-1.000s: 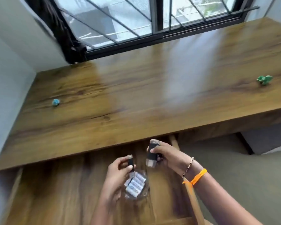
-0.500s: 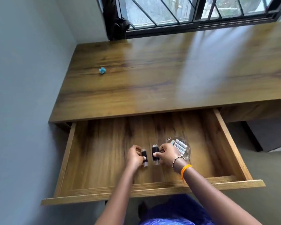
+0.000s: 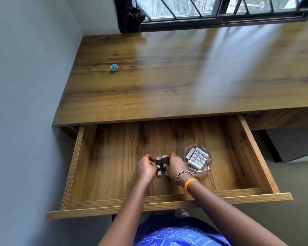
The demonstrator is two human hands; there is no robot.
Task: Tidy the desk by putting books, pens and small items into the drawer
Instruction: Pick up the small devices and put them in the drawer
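Note:
The wooden drawer [image 3: 252, 157] is pulled wide open under the desk [image 3: 167, 77]. Both hands are low inside it. My left hand [image 3: 146, 167] grips a small black stick with a metal end [image 3: 158, 165]. My right hand [image 3: 175, 166] grips a second, similar black stick [image 3: 164, 161]. The two sticks lie side by side, touching, on the drawer floor. Right beside my right hand sits a clear glass dish [image 3: 207, 168] holding several white batteries [image 3: 196, 158].
A small blue-and-white ball-like item [image 3: 114, 67] lies on the desk top near the left wall. A barred window [image 3: 220, 8] and a dark bunched curtain [image 3: 130, 15] run along the back. A grey wall closes off the left side.
The view swung from the desk top down onto the drawer. Both hands came down to the drawer floor and brought the two black sticks together; the glass dish is now to their right.

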